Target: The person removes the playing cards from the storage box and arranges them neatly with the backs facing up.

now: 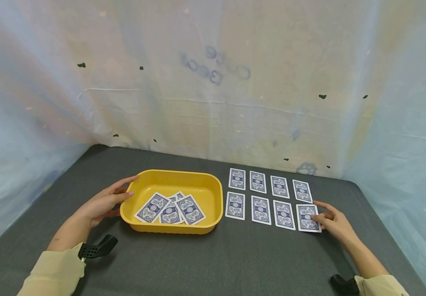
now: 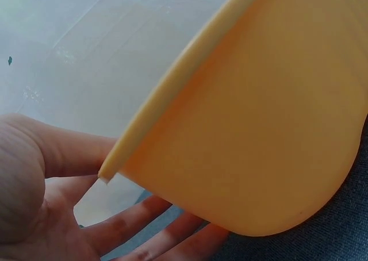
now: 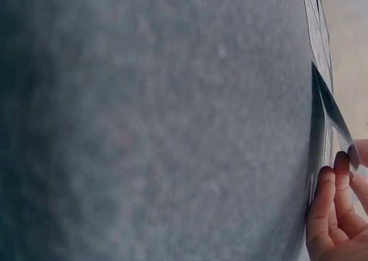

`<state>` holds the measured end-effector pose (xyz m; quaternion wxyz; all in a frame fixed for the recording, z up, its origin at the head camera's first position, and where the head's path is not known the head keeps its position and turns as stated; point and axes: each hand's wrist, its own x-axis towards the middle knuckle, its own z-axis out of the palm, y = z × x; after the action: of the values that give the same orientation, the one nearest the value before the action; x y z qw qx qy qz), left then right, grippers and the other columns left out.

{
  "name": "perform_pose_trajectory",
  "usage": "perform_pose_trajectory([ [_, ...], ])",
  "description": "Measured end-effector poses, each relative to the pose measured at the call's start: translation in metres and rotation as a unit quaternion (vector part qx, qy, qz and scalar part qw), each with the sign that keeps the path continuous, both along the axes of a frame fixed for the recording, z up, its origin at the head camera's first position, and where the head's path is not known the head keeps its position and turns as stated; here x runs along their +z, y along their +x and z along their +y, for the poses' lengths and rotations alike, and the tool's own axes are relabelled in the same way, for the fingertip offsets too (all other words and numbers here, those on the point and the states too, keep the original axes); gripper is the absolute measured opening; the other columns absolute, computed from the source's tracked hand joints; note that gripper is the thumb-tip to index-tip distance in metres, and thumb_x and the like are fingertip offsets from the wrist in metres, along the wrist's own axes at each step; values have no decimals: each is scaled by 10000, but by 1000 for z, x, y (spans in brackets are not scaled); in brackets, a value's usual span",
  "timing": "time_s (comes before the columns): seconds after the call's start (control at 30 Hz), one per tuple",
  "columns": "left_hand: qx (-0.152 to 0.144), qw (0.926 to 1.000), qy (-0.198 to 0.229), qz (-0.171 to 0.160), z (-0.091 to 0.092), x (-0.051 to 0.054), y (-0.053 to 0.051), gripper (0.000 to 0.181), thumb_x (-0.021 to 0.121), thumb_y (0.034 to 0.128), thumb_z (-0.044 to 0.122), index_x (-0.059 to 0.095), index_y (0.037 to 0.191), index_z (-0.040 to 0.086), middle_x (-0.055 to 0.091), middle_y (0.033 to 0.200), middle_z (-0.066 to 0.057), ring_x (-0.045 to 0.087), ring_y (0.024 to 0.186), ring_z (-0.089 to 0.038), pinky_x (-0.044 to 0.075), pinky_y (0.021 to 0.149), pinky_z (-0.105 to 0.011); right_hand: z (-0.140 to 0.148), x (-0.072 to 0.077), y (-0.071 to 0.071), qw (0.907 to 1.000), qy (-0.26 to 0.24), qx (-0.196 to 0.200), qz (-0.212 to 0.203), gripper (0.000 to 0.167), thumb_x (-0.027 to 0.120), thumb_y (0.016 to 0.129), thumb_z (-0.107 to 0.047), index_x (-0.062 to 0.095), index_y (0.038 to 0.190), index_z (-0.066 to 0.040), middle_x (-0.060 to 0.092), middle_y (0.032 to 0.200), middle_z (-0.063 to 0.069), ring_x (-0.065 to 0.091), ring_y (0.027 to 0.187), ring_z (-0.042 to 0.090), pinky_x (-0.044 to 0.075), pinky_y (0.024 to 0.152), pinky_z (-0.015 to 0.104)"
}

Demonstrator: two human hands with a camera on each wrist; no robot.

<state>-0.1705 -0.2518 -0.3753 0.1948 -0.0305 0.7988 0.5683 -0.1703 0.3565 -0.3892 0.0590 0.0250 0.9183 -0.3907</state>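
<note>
My left hand [image 1: 105,201] holds the left end of a yellow plastic tray [image 1: 177,176], thumb over its rim and other fingers low on the outside wall. Three blue-and-white playing cards [image 1: 153,207] lie overlapping, backs up, inside it. At the right, my right hand [image 1: 335,224] pinches the right edge of a playing card [image 1: 305,218], the front-row card farthest right. In the right wrist view that card [image 3: 333,111] is tilted, its held edge raised off the cloth between thumb and fingers [image 3: 325,186].
Several more face-down playing cards [image 1: 261,209] form two rows right of the tray. The table wears a dark grey cloth [image 1: 213,263]. A pale translucent sheet [image 1: 213,115] hangs behind the table and at both sides.
</note>
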Motion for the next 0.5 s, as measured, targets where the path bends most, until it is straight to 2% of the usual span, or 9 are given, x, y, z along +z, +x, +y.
perform_pose_trajectory([
  [0.27, -8, 10000, 19, 11, 0, 0, 0, 689, 507, 993, 343, 119, 1554, 236, 106, 1565, -261, 310, 1334, -453, 372, 1020, -627, 4, -1, -3, 9992, 365, 89, 101, 632, 633, 917, -195, 353, 1411, 82, 636, 849, 56, 504, 651, 53, 439, 581, 230],
  [0.5, 34, 10000, 1, -26, 0, 0, 0, 689, 509, 992, 351, 123, 1553, 252, 111, 1566, -258, 320, 1330, -444, 384, 1017, -616, 3, -1, -10, 9936, 1121, 103, 98, 646, 667, 892, -267, 413, 1369, 87, 655, 881, 110, 510, 702, 132, 402, 581, 256],
])
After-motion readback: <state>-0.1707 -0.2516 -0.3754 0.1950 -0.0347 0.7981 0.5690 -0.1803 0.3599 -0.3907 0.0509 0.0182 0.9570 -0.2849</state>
